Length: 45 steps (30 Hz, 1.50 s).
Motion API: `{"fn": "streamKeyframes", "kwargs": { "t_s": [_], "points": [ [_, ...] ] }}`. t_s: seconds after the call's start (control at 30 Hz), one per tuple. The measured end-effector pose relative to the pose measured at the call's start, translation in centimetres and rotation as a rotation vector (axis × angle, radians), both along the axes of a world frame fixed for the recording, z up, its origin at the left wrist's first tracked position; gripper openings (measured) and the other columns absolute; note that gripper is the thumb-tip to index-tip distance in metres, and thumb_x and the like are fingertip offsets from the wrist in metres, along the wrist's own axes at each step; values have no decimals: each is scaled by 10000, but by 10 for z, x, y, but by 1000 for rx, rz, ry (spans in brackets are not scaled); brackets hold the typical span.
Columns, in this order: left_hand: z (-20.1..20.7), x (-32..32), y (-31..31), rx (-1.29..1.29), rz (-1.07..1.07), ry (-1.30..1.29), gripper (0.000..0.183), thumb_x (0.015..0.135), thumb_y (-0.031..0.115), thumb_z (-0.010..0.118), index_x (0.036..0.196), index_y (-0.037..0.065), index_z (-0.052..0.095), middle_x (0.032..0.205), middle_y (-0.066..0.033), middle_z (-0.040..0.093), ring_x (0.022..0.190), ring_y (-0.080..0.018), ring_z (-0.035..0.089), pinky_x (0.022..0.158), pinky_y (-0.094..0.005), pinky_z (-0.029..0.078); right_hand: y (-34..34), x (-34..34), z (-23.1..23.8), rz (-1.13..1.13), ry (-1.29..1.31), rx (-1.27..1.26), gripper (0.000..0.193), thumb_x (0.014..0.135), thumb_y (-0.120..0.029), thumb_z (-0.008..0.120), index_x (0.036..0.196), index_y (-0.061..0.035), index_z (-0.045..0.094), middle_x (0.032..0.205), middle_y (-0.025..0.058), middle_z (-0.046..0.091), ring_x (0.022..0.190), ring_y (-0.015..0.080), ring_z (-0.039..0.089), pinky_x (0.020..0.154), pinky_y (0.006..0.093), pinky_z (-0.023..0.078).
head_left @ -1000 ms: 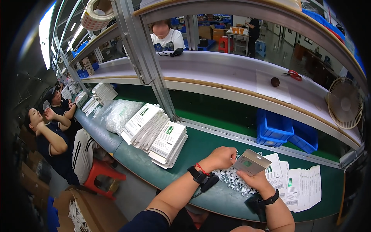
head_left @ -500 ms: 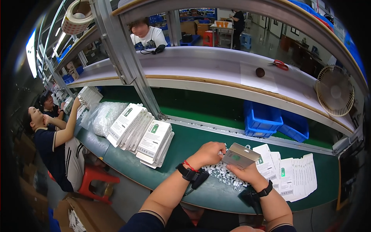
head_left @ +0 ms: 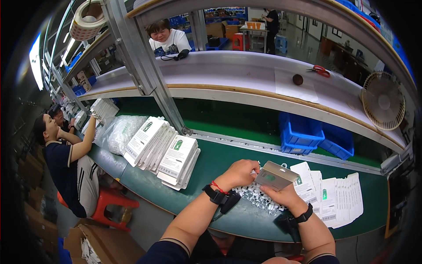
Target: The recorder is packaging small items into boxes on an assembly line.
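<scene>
My right hand [head_left: 284,194] grips a small box [head_left: 276,175] at my one o'clock. My left hand [head_left: 241,173] curls at the box's nine o'clock; whether its fingers pinch anything, I cannot tell. White rings [head_left: 260,198] lie toward its seven.

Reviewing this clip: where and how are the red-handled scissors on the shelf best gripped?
Probably by the red handles of the scissors, coming from above and the person's right. They lie on the shelf with handles to the right and blades pointing left, and the dark round object sits off the blade side, clear of that approach.
</scene>
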<state>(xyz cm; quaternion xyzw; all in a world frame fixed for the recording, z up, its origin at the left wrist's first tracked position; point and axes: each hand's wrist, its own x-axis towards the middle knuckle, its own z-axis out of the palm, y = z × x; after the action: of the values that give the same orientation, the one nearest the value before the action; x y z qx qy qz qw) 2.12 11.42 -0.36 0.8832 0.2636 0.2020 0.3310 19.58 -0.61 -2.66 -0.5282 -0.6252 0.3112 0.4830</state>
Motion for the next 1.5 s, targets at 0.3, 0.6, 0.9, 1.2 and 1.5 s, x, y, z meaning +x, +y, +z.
{"fn": "streamKeyframes", "kwargs": {
  "t_s": [0.3,0.6,0.9,1.2,1.5],
  "points": [
    [0,1,-1,-2,11,13,112,757,99,663,854,44,653,854,-158,667,845,-361,630,731,-431,495,-3,-4,11,-21,15,4,389,713,-186,812,1040,-42,659,937,125,607,864,284,600,750,377,476],
    [5,0,-3,0,11,45,106,768,99,652,860,47,657,863,-151,674,846,-352,638,735,-426,502,0,-1,-1,-3,7,26,384,708,-179,813,1035,-50,658,923,111,595,852,274,572,743,379,451],
    [5,0,-3,-2,7,36,103,766,97,656,855,46,659,859,-156,676,845,-353,641,733,-424,503,-1,-2,0,-4,26,9,380,708,-173,817,1024,-43,649,929,107,593,861,259,579,735,363,463],
    [6,-1,-3,14,13,42,103,765,101,657,853,48,659,862,-157,676,839,-359,640,724,-434,501,-1,-2,1,-1,17,6,372,710,-167,815,1018,-42,651,930,108,594,860,263,583,737,367,463],
    [5,1,-2,1,2,36,101,761,101,641,849,55,660,854,-150,674,846,-352,638,736,-431,497,-1,-4,4,-18,44,30,364,711,-159,813,1012,-34,650,924,111,609,849,259,603,733,359,478]
  ]
}}
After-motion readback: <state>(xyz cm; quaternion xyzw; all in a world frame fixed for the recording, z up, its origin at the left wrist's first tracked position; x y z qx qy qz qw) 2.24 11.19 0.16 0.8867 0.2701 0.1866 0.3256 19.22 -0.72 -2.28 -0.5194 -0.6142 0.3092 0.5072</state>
